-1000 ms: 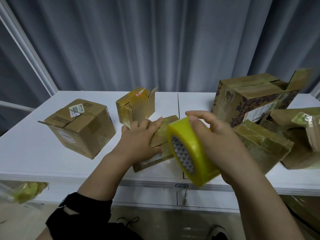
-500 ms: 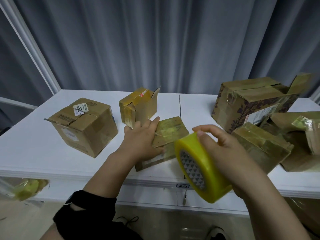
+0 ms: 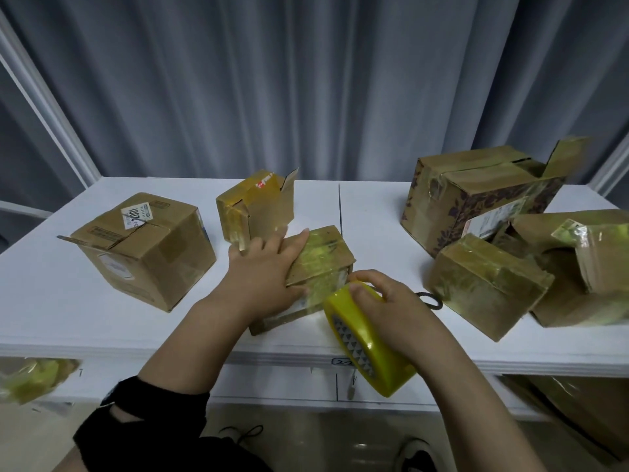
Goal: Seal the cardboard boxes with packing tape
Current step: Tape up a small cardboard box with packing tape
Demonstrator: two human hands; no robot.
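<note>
Lower and closer than a moment ago, the yellow tape roll (image 3: 366,338) meets the small box (image 3: 318,267) on the white table (image 3: 41,301). Right hand (image 3: 391,311) fingers curl around the roll, while the left hand (image 3: 269,274) presses flat, fingers spread, on the box top.

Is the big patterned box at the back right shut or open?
Open: the patterned box has one top flap standing up at its far right corner.
</note>
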